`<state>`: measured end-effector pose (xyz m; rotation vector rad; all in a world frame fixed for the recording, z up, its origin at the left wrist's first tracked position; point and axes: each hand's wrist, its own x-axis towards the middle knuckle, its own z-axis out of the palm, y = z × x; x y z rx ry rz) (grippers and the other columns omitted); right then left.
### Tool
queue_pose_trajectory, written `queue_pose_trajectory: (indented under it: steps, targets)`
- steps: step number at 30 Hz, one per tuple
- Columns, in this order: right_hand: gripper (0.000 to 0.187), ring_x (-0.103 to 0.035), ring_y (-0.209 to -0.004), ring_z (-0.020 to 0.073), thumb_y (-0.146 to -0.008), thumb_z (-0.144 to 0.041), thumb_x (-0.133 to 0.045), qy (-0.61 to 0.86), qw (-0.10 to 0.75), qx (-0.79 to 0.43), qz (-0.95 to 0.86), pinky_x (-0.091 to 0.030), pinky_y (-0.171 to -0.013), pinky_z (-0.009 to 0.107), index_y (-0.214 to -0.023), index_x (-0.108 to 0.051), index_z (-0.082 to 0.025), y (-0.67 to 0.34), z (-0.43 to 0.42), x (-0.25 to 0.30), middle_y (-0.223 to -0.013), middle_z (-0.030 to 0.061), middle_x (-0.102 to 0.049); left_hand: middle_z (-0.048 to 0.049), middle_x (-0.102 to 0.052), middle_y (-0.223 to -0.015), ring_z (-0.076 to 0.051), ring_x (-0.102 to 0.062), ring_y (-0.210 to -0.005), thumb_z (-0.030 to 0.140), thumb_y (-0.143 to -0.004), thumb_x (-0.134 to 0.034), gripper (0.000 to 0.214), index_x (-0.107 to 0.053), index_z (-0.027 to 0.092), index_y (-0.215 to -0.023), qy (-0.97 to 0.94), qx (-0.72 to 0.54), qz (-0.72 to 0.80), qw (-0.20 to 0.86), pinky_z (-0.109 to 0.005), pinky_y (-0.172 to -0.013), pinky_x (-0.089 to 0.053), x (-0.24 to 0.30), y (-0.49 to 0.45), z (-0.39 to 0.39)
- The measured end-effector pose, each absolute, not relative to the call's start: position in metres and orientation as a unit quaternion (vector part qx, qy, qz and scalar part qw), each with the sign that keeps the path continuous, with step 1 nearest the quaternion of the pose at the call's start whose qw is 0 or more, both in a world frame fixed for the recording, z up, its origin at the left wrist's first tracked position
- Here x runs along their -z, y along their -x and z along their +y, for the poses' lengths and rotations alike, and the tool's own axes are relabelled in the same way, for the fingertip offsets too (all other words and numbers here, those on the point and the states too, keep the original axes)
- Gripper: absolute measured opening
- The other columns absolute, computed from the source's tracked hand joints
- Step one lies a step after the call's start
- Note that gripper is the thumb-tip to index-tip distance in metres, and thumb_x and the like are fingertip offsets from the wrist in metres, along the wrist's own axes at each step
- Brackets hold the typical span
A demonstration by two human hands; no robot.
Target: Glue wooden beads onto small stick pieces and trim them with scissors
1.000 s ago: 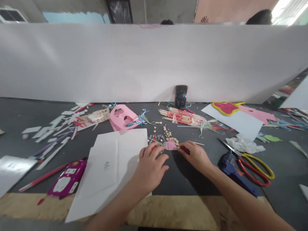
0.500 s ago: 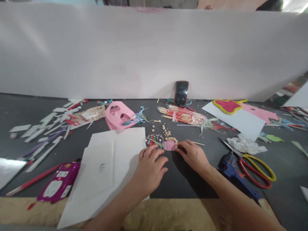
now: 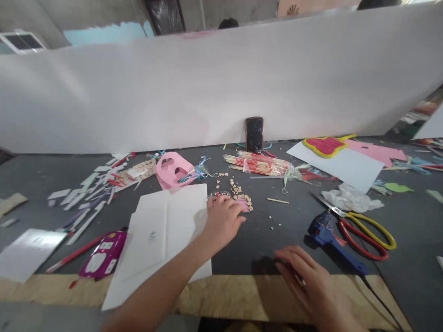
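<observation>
Two hands, one plainly nearer: the left hand [image 3: 223,220] sits at frame centre, its fingers [image 3: 235,213] loosely together and tips touching the small pink piece [image 3: 245,204] (beads [image 3: 237,189] just above). The right hand [image 3: 306,279], fingers spread and empty, lies well apart at lower right on the counter [image 3: 270,237].

2 hands [image 3: 223,221] [image 3: 311,282], 1 phone [image 3: 254,133], 1 glue gun [image 3: 330,237], 1 scissors [image 3: 365,230].

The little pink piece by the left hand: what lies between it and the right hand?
In the head view, only dark mat with a few tiny pale bits lies between the pink piece and the right hand.
</observation>
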<state>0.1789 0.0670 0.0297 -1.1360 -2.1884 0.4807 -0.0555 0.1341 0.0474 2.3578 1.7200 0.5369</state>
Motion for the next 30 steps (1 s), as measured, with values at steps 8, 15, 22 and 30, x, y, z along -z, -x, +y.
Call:
queue_pose_trajectory:
  steps: [8,15,22,30]
  targets:
    - [0.019,-0.063,-0.082,0.0128,-0.089,-0.016,-0.046,0.419,0.327,-0.285,-0.798,-0.052,-0.071,0.021,-0.105,-0.057,-0.021,-0.184,0.052,-0.012,-0.093,0.0055,-0.062,-0.0020,-0.070,-0.098,-0.027,-0.050,-0.101,0.024,-0.081,-0.060,0.011,-0.065,0.027,-0.090,-0.767,-0.164,0.613,0.089,-0.046,-0.090,-0.019,-0.034,0.028,0.155]
    - [0.018,-0.061,-0.079,0.0125,-0.091,-0.016,-0.044,0.404,0.343,-0.334,-0.780,-0.050,-0.069,0.022,-0.101,-0.059,-0.020,-0.186,0.058,-0.002,-0.089,0.0051,-0.062,-0.0019,-0.067,-0.102,-0.025,-0.049,-0.100,0.016,-0.085,-0.051,0.024,-0.067,0.030,-0.095,-0.787,-0.132,0.596,0.090,-0.043,-0.086,-0.024,-0.027,0.023,0.166]
    - [0.019,-0.060,-0.079,0.0134,-0.092,-0.018,-0.043,0.412,0.337,-0.376,-0.759,-0.048,-0.069,0.024,-0.099,-0.060,-0.020,-0.187,0.059,-0.004,-0.088,0.0059,-0.062,-0.0042,-0.065,-0.102,-0.026,-0.047,-0.100,0.013,-0.083,-0.052,0.024,-0.070,0.028,-0.087,-0.807,-0.126,0.566,0.113,-0.044,-0.088,-0.027,-0.026,0.022,0.169]
    - [0.019,-0.061,-0.081,0.0132,-0.092,-0.017,-0.043,0.411,0.340,-0.378,-0.757,-0.049,-0.071,0.024,-0.100,-0.060,-0.020,-0.188,0.058,-0.003,-0.089,0.0054,-0.062,-0.0039,-0.067,-0.099,-0.022,-0.053,-0.098,0.019,-0.083,-0.055,0.015,-0.068,0.024,-0.089,-0.752,-0.222,0.585,0.207,-0.039,-0.089,-0.034,-0.034,0.028,0.160]
